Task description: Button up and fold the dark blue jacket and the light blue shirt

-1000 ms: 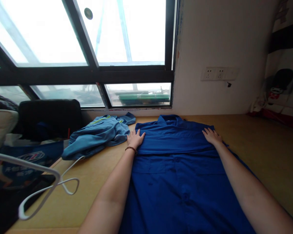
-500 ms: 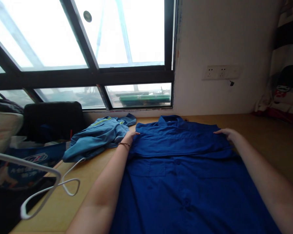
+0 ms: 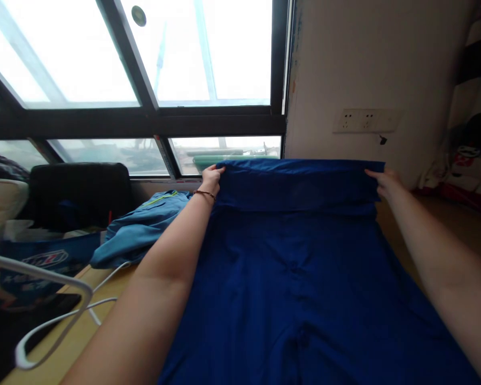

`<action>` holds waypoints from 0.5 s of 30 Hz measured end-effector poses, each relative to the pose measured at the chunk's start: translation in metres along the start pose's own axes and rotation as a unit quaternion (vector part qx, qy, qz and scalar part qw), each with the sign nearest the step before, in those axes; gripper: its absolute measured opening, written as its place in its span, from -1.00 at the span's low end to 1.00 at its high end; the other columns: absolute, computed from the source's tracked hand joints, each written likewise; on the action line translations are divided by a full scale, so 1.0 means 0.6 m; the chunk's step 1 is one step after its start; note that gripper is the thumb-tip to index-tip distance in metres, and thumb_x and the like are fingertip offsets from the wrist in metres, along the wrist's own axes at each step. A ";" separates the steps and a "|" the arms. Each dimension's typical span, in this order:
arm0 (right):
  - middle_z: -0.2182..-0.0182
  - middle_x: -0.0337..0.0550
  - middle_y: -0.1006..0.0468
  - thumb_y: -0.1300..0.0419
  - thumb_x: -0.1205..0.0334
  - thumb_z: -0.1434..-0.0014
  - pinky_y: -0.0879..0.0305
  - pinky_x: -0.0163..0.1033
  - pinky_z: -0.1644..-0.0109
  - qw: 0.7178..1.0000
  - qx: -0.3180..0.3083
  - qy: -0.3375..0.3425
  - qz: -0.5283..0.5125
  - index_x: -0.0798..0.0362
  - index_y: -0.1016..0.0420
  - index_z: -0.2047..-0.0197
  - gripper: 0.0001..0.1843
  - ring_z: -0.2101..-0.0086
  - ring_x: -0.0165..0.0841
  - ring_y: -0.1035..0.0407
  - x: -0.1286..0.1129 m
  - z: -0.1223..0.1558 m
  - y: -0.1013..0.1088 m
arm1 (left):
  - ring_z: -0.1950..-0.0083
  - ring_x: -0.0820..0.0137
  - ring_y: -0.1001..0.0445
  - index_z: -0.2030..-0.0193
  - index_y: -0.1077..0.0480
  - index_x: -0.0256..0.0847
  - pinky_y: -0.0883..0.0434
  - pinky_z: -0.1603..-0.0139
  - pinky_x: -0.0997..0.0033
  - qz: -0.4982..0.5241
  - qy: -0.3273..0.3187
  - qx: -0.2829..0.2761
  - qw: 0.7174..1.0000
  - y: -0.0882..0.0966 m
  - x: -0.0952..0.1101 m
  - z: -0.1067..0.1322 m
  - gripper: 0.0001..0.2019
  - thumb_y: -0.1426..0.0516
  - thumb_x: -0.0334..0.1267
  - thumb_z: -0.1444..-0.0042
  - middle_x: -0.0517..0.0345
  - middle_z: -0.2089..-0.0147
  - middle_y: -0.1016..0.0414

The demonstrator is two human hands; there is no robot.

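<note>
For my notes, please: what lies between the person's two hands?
In the head view, the blue garment spans the stretch, held by the left hand and the right hand.

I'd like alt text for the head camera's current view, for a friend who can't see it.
A person's left hand and right hand pinch the raised far edge of a dark-blue garment near its two ends, above a table. A light-blue garment lies to the left, below a window.

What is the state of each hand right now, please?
Left hand: closed, holding the blue shirt.
Right hand: closed, holding the shirt's opposite side.
</note>
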State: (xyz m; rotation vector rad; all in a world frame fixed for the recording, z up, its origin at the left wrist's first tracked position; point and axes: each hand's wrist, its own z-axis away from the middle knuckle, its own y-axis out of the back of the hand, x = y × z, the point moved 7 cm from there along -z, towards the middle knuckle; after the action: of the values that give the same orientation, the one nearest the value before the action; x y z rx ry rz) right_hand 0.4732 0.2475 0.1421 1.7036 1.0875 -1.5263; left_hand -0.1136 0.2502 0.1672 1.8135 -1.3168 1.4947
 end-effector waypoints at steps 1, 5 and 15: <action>0.04 0.16 -0.36 -0.21 0.44 0.01 -0.25 -0.36 0.23 0.999 0.000 0.034 -0.023 0.29 -0.21 -0.05 -0.47 0.33 -0.55 -0.36 -0.027 -0.003 0.003 | 0.35 0.36 -0.46 0.31 -0.40 -0.41 -0.41 0.23 0.30 0.041 -0.004 -0.015 0.999 -0.009 0.015 -0.005 -0.75 -0.25 -0.41 0.22 0.11 0.45 -0.46; -0.04 0.21 -0.27 -0.24 0.49 0.06 -0.24 -0.32 0.18 0.991 -0.051 0.096 -0.076 0.33 -0.21 -0.03 -0.45 0.24 -0.50 -0.36 -0.094 0.019 0.034 | 0.34 0.40 -0.46 0.28 -0.41 -0.33 -0.40 0.23 0.39 0.134 -0.020 -0.066 0.989 -0.005 0.059 0.036 -0.72 -0.26 -0.32 0.21 0.13 0.38 -0.49; 0.21 -0.11 -0.52 -0.34 0.24 0.32 -0.25 -0.15 0.01 0.992 -0.106 -0.017 0.070 -0.10 -0.51 0.37 -0.68 0.19 -0.20 -0.39 0.076 0.308 0.299 | 0.17 0.28 -0.45 0.19 -0.42 -0.22 -0.37 0.16 0.36 0.044 0.132 -0.162 0.977 0.216 0.029 0.380 -0.64 -0.26 -0.23 0.19 0.07 0.21 -0.51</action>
State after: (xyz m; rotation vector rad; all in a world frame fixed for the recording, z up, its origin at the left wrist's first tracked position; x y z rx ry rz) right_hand 0.5384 0.0104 0.0521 1.5674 1.0488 -1.3001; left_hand -0.1130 0.0014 0.0823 1.3213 -1.4238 1.4108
